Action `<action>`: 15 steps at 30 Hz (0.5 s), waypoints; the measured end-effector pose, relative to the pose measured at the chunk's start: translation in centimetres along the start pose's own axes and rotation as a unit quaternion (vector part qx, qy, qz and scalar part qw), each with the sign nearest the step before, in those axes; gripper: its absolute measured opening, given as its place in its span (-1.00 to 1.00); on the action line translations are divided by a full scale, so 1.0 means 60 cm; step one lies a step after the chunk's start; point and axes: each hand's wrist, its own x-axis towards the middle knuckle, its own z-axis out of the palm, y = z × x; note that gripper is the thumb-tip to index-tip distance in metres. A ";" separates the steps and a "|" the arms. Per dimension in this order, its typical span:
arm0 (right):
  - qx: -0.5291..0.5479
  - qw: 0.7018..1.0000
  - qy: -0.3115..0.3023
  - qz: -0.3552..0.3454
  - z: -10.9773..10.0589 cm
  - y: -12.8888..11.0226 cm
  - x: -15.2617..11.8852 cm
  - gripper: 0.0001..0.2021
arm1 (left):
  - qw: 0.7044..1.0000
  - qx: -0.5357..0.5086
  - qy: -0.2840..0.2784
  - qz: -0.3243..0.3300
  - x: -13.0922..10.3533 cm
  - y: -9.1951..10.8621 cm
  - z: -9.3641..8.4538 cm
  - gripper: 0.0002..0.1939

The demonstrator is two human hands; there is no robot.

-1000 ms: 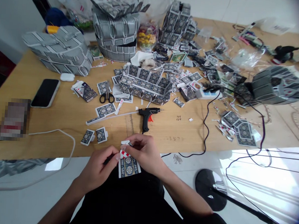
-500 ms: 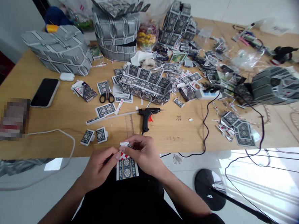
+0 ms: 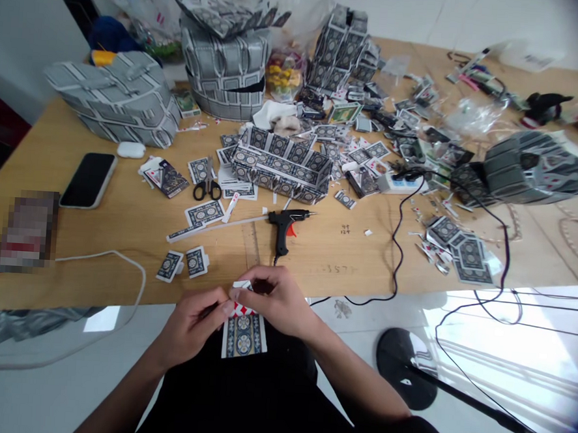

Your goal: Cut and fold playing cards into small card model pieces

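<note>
Between both hands, just below the table's front edge, is a playing card [image 3: 244, 338] with a blue patterned back. Its upper part is folded over, showing red diamonds on white. My left hand [image 3: 195, 322] pinches the fold's left side between thumb and fingers. My right hand [image 3: 276, 302] grips the upper right, thumb in front and fingers behind. Two small folded card pieces [image 3: 197, 261] lie on the table to the upper left. A black glue gun [image 3: 283, 229] with a red trigger rests beyond my right hand.
A box built from cards [image 3: 282, 164] stands mid-table. Black-handled scissors [image 3: 207, 187], a phone [image 3: 88, 179] and a ruler [image 3: 251, 241] lie on the left side. A power strip [image 3: 403, 181] and its black cable [image 3: 398, 249] run at right. Loose cards [image 3: 470, 254] are piled near the right edge.
The card has dropped slightly and more of the red diamonds on its fold now shows. Both hands still pinch it, with the right thumb shifted a little.
</note>
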 end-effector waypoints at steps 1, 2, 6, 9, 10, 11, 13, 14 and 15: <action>0.002 1.000 0.001 0.000 0.001 0.002 -0.001 -0.73 | 1.000 -0.001 -0.003 -0.004 0.000 -0.001 0.000 -0.58; 0.005 1.000 0.004 -0.001 0.002 0.005 -0.001 -0.73 | 1.000 -0.003 -0.005 -0.007 -0.001 -0.002 0.000 -0.57; 0.007 1.000 0.018 -0.008 0.008 0.014 -0.003 -0.69 | 1.000 -0.019 -0.010 -0.014 -0.003 -0.006 0.005 -0.56; 0.004 1.000 0.020 -0.004 0.010 0.016 -0.002 -0.66 | 1.000 -0.019 -0.008 -0.016 -0.003 -0.007 0.008 -0.55; 0.003 1.000 0.019 -0.004 0.010 0.015 -0.001 -0.65 | 1.000 -0.017 -0.008 -0.015 -0.002 -0.007 0.009 -0.54; 0.003 1.000 0.018 -0.003 0.010 0.015 -0.001 -0.64 | 1.000 -0.015 -0.008 -0.016 -0.002 -0.006 0.010 -0.54; 0.003 1.000 0.015 -0.004 0.010 0.014 0.000 -0.63 | 1.000 -0.015 -0.011 -0.017 -0.001 -0.005 0.010 -0.54; 0.001 1.000 0.014 -0.002 0.010 0.013 -0.001 -0.63 | 1.000 -0.014 -0.009 -0.017 0.000 -0.004 0.010 -0.54; -0.001 1.000 0.013 0.000 0.010 0.012 -0.001 -0.62 | 1.000 -0.012 -0.006 -0.016 0.001 -0.004 0.010 -0.54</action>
